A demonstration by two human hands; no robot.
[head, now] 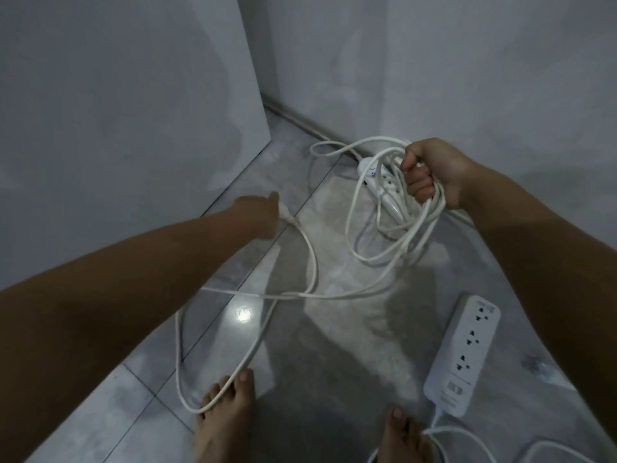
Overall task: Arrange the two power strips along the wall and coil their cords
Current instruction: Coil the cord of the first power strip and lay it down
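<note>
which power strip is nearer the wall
The far power strip, lying against the wall behind the cord loops; the other power strip lies out on the floor by the right foot.

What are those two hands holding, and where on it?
The right hand clutches the gathered loops of a white cord; the left hand pinches a loose stretch of the cord.

Both bare arms stretched forward and down.
Right hand (pixel 434 172) is a closed fist, fingers (pixel 419 187) curled tight; left hand (pixel 263 212) pinches shut, its fingers mostly hidden. Bare feet below.
</note>
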